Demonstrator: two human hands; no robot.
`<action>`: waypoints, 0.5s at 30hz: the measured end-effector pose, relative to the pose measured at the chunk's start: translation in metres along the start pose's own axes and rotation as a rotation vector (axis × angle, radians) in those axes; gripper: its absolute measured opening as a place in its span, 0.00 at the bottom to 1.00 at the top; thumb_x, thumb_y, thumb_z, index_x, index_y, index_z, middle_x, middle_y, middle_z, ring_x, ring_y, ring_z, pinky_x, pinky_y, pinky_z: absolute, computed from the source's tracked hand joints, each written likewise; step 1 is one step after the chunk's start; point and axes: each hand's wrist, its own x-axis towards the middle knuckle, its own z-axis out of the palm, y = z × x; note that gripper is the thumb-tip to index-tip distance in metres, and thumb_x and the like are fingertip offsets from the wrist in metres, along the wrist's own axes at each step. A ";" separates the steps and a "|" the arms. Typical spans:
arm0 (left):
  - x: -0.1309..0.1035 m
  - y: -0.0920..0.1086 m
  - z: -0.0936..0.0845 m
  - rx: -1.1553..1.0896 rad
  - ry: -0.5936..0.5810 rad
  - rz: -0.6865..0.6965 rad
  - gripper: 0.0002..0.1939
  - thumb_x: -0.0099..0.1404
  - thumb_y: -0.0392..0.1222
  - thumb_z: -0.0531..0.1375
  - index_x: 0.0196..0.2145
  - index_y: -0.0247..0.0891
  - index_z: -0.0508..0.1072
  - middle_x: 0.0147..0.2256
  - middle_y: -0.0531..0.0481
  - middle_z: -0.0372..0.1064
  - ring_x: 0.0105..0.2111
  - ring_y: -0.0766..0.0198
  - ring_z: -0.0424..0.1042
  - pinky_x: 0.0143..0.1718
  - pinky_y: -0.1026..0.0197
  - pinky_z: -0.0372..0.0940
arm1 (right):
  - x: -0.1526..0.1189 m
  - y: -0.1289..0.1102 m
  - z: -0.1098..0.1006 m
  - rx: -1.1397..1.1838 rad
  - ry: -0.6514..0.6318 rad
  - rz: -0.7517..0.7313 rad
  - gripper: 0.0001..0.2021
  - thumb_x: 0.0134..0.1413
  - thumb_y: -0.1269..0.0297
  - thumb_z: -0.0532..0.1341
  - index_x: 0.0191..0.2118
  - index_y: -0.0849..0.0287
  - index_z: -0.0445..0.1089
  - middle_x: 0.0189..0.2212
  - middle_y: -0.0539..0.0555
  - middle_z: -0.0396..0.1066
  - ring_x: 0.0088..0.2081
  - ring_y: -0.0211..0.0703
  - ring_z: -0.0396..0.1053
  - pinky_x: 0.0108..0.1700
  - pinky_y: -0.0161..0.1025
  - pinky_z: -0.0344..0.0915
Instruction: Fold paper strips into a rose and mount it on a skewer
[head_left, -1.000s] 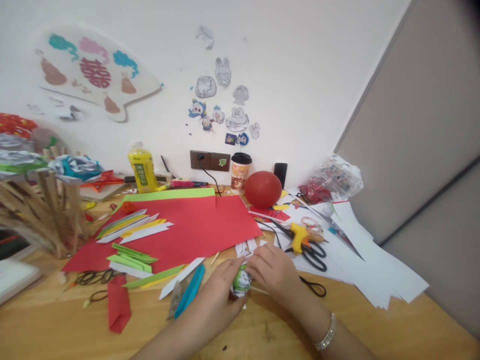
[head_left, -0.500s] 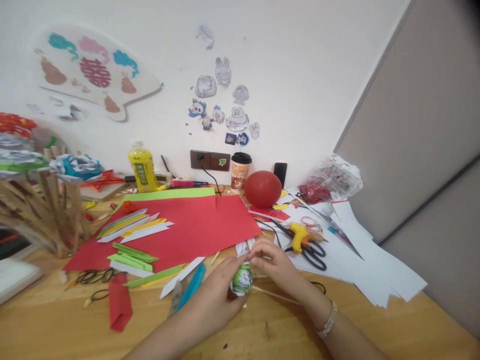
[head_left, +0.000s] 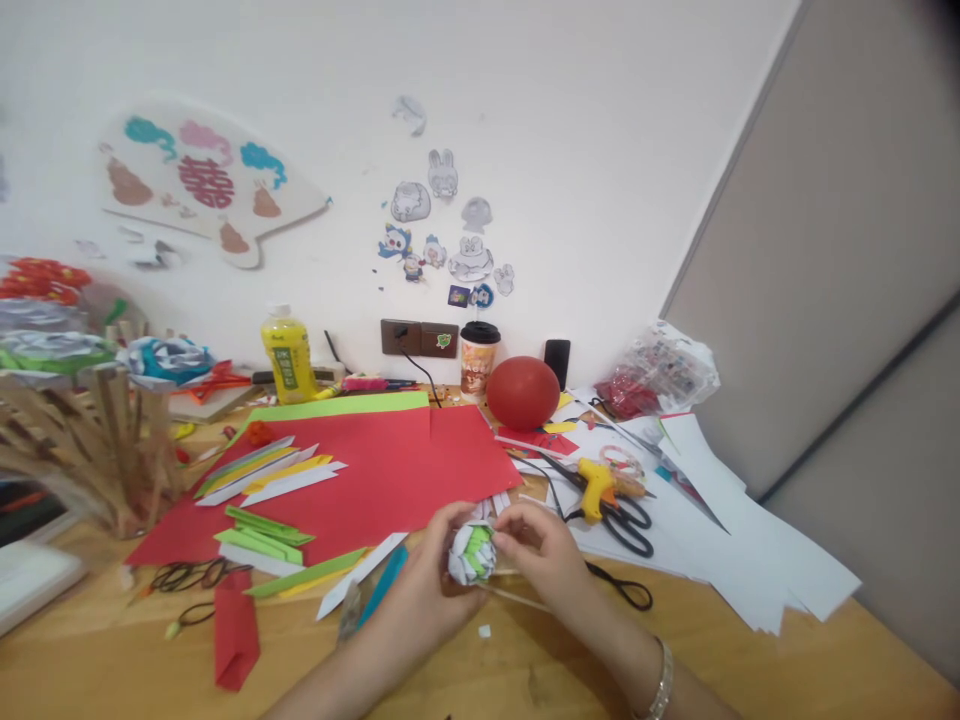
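Above a wooden table (head_left: 585, 672), the left hand (head_left: 435, 575) cupped a white-and-green folded-paper flower (head_left: 471, 556) from the left, while fingertips of the right hand (head_left: 547, 560) touched its right edge; a bracelet (head_left: 662, 680) circled the right wrist. Beyond them spread a red paper sheet (head_left: 405, 480), with folded paper strips (head_left: 296, 484) lying on its left part. To the right, a yellow glue gun (head_left: 596, 490) lay across black-handled scissors (head_left: 628, 527). Behind, a red balloon (head_left: 523, 393) sat just beside a black-lidded paper cup (head_left: 478, 368), and a yellow drink bottle (head_left: 290, 362) stood farther left.
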 end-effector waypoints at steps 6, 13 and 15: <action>-0.003 0.004 -0.006 0.018 -0.015 0.026 0.25 0.53 0.31 0.56 0.49 0.41 0.62 0.45 0.46 0.69 0.44 0.58 0.69 0.45 0.57 0.65 | -0.006 -0.014 -0.002 -0.047 -0.007 -0.084 0.02 0.51 0.67 0.60 0.33 0.58 0.67 0.29 0.50 0.67 0.32 0.41 0.66 0.34 0.36 0.64; -0.004 0.019 -0.010 0.129 -0.071 0.123 0.23 0.54 0.31 0.54 0.49 0.43 0.63 0.45 0.47 0.68 0.46 0.58 0.67 0.47 0.57 0.63 | -0.003 -0.022 -0.012 -0.095 -0.053 -0.218 0.04 0.52 0.63 0.63 0.32 0.56 0.71 0.32 0.51 0.67 0.37 0.42 0.66 0.41 0.38 0.63; -0.004 0.020 -0.010 0.163 -0.095 0.138 0.25 0.54 0.30 0.53 0.49 0.43 0.62 0.46 0.47 0.68 0.47 0.57 0.67 0.48 0.56 0.63 | -0.003 -0.023 -0.012 -0.082 -0.062 -0.200 0.04 0.51 0.63 0.63 0.32 0.56 0.71 0.32 0.51 0.67 0.37 0.42 0.67 0.41 0.38 0.63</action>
